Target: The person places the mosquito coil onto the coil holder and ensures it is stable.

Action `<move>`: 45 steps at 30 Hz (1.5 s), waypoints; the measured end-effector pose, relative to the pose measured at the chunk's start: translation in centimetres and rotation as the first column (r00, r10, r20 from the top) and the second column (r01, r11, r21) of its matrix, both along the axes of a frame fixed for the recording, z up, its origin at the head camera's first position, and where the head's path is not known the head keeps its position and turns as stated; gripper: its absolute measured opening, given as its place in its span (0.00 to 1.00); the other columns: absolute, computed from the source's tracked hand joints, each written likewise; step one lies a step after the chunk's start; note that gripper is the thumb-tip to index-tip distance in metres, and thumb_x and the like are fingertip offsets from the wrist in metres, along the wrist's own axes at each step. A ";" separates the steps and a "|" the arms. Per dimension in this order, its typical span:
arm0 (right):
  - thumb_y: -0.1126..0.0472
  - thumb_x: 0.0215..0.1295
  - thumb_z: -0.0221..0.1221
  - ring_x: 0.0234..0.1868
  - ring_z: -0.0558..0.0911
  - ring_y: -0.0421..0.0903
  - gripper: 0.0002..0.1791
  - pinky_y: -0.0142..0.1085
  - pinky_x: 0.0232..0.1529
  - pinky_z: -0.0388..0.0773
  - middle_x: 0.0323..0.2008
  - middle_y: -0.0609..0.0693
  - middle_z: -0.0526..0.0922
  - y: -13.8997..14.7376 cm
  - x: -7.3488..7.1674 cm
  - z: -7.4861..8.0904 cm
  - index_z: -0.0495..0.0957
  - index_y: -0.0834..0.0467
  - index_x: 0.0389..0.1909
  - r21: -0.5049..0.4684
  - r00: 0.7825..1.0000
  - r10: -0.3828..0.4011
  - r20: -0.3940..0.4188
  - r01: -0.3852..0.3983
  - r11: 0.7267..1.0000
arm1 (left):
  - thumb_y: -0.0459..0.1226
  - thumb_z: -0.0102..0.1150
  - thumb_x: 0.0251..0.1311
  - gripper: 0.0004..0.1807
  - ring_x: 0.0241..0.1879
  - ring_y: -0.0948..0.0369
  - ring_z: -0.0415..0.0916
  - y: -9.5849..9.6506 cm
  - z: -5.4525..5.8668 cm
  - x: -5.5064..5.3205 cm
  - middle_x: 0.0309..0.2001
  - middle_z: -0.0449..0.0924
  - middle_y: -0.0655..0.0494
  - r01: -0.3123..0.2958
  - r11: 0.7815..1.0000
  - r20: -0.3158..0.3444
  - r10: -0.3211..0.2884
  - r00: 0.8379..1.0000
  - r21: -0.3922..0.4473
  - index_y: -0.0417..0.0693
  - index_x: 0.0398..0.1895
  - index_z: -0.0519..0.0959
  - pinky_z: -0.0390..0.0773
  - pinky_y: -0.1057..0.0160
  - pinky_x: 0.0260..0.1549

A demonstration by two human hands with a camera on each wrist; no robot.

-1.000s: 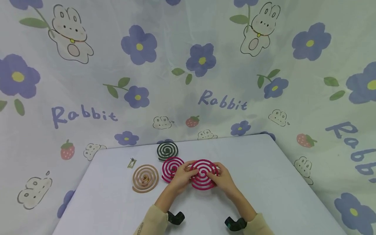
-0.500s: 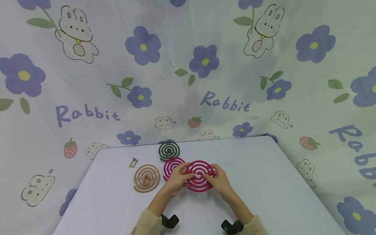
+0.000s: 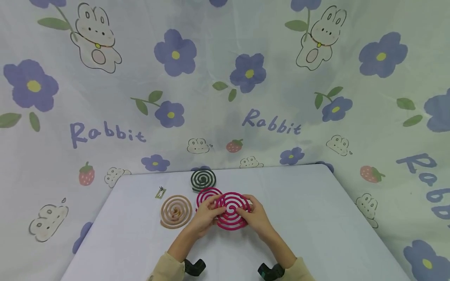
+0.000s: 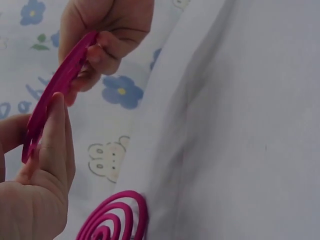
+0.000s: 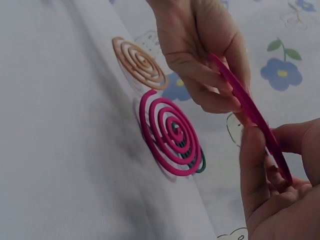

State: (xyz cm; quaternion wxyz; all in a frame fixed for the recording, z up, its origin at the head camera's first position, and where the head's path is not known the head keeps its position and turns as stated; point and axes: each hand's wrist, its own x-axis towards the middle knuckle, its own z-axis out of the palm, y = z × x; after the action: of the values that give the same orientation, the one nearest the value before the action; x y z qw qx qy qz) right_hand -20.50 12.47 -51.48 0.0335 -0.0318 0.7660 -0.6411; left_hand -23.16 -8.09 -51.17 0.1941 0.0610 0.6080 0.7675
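Both hands hold a magenta mosquito coil (image 3: 232, 208) raised over the table, its flat face toward the head camera. My left hand (image 3: 203, 219) pinches its left edge, thumb on the front and fingers behind. On the opposite edge, my right hand (image 3: 259, 220) pinches it the same way. Seen nearly edge-on in the wrist views, the held coil (image 4: 56, 90) looks thin. A second magenta coil (image 5: 175, 131) lies on the table behind the left hand, which partly covers it in the head view.
A tan coil (image 3: 175, 212) lies to the left of the hands. Farther back is a dark green coil (image 3: 203, 179), near the table's rear edge. A small metal coil stand (image 3: 160, 192) sits at the back left. Patterned cloth (image 3: 211, 117) hangs behind the white table (image 3: 316, 218).
Both hands have shifted left together with the held coil, which now overlaps more of the magenta coil behind it. The head view has turned slightly. The grip looks the same.
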 end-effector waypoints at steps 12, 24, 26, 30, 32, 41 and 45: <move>0.57 0.65 0.63 0.31 0.83 0.49 0.31 0.42 0.23 0.82 0.53 0.60 0.77 -1.7 -0.3 0.6 0.62 0.55 0.66 0.015 0.994 0.112 -0.008 -0.112 0.994 | 0.33 0.61 0.64 0.28 0.28 0.64 0.78 -2.0 0.3 0.5 0.41 0.82 0.48 -0.025 0.999 -0.025 0.024 0.999 -0.034 0.36 0.66 0.65 0.76 0.69 0.23; 0.55 0.66 0.63 0.23 0.83 0.50 0.29 0.42 0.21 0.81 0.44 0.56 0.81 -4.2 -1.1 0.9 0.64 0.52 0.65 -0.011 0.989 0.146 0.007 -0.146 0.989 | 0.34 0.58 0.66 0.31 0.36 0.59 0.81 -4.5 0.8 0.9 0.48 0.80 0.43 -0.077 0.995 -0.017 0.076 0.997 -0.061 0.38 0.70 0.60 0.81 0.63 0.32; 0.54 0.65 0.63 0.23 0.83 0.51 0.29 0.42 0.22 0.82 0.42 0.55 0.83 -4.6 -1.1 1.0 0.65 0.52 0.64 -0.026 0.988 0.153 0.011 -0.152 0.988 | 0.34 0.59 0.66 0.31 0.37 0.58 0.81 -4.9 0.8 0.9 0.48 0.80 0.43 -0.089 0.994 -0.016 0.089 0.996 -0.068 0.39 0.69 0.61 0.81 0.62 0.33; 0.55 0.65 0.64 0.21 0.82 0.51 0.29 0.42 0.21 0.81 0.38 0.54 0.84 -5.6 -1.5 0.9 0.65 0.53 0.63 -0.051 0.986 0.164 0.020 -0.163 0.985 | 0.34 0.59 0.65 0.29 0.38 0.57 0.81 -5.8 0.8 0.8 0.49 0.80 0.43 -0.110 0.990 -0.012 0.109 0.994 -0.091 0.40 0.68 0.63 0.81 0.61 0.34; 0.55 0.65 0.64 0.20 0.82 0.50 0.29 0.41 0.21 0.81 0.39 0.54 0.83 -6.2 -1.6 0.8 0.65 0.54 0.64 -0.056 0.986 0.166 0.023 -0.165 0.985 | 0.34 0.60 0.65 0.28 0.38 0.57 0.81 -6.3 0.9 0.8 0.50 0.80 0.43 -0.118 0.987 -0.015 0.117 0.993 -0.108 0.41 0.67 0.64 0.81 0.62 0.33; 0.57 0.63 0.65 0.34 0.82 0.48 0.30 0.41 0.22 0.82 0.52 0.58 0.76 -8.9 -2.4 1.3 0.65 0.54 0.64 -0.036 0.990 0.141 0.012 -0.141 0.989 | 0.35 0.60 0.65 0.29 0.40 0.57 0.80 -8.5 1.7 0.6 0.53 0.78 0.42 -0.164 0.971 -0.013 0.164 0.986 -0.177 0.42 0.68 0.63 0.81 0.63 0.34; 0.57 0.63 0.65 0.31 0.83 0.47 0.29 0.41 0.21 0.81 0.50 0.57 0.76 -10.1 -2.6 1.7 0.66 0.54 0.63 -0.037 0.990 0.143 0.010 -0.143 0.989 | 0.35 0.60 0.65 0.28 0.43 0.54 0.80 -9.6 1.7 0.2 0.53 0.78 0.41 -0.190 0.963 -0.021 0.190 0.982 -0.193 0.42 0.67 0.65 0.82 0.57 0.38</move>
State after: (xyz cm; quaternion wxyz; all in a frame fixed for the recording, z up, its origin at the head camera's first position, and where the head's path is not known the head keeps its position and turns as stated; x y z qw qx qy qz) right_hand -23.13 2.35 -49.73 0.0834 -0.0833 0.7500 -0.6509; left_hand -22.92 -17.67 -49.48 0.1238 -0.0160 0.6831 0.7196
